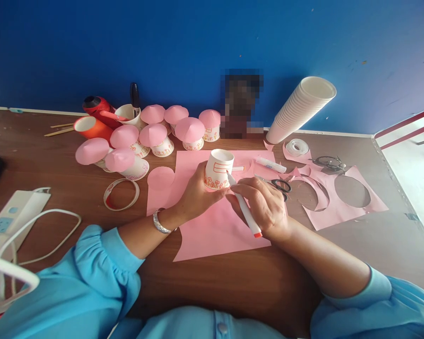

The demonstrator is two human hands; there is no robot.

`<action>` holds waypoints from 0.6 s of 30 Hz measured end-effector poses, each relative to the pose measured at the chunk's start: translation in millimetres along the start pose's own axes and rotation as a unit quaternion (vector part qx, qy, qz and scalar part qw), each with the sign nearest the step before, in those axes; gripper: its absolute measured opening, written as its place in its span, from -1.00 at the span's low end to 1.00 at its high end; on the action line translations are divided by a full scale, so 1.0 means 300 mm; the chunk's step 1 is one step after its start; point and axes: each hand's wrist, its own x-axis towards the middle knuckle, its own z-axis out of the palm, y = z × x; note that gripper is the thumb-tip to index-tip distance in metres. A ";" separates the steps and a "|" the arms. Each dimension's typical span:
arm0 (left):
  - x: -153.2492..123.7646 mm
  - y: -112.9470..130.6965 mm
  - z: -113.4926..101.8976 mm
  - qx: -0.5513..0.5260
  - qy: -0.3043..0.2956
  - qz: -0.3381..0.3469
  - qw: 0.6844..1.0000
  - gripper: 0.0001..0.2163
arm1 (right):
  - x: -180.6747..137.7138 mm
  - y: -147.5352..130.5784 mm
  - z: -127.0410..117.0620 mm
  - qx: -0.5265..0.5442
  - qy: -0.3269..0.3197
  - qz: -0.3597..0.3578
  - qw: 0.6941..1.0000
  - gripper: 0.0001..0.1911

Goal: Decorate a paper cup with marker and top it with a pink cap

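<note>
My left hand (199,190) grips a white paper cup (219,162) from its left side, above pink paper (219,230). Orange lines form a rectangle on the cup's wall, and flowers and grass are drawn along its lower part. Held in my right hand (263,202) is a white marker (247,214) with a red end cap, its tip at the cup's right side. Behind stand several decorated paper cups topped with pink paper cones (190,129). A pink paper circle (161,180) lies left of the cup.
A leaning stack of white cups (300,108) rests by the blue wall. Scissors (281,185), cut paper scraps (342,197) and a tape roll (297,147) lie to the right. On the left are a larger tape roll (121,194), a power strip (16,221) and an orange cup (92,128).
</note>
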 end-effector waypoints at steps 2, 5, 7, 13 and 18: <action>0.001 0.003 0.000 -0.010 -0.001 0.006 1.000 -0.51 | -0.003 0.004 0.001 -0.001 -0.002 0.002 1.000 -0.86; 0.002 0.007 -0.002 -0.018 -0.004 0.011 1.000 -0.50 | -0.008 0.010 0.004 -0.001 -0.002 0.002 1.000 -0.87; 0.004 0.006 -0.003 -0.023 -0.003 0.015 1.000 -0.49 | -0.010 0.012 0.005 -0.001 -0.003 0.003 1.000 -0.87; 0.003 0.006 0.001 -0.004 0.005 0.011 1.000 -0.49 | -0.009 0.017 0.005 -0.010 -0.010 0.003 1.000 -0.88; 0.004 0.013 0.001 0.003 0.007 0.017 1.000 -0.48 | -0.010 0.018 0.006 -0.013 -0.015 0.004 1.000 -0.89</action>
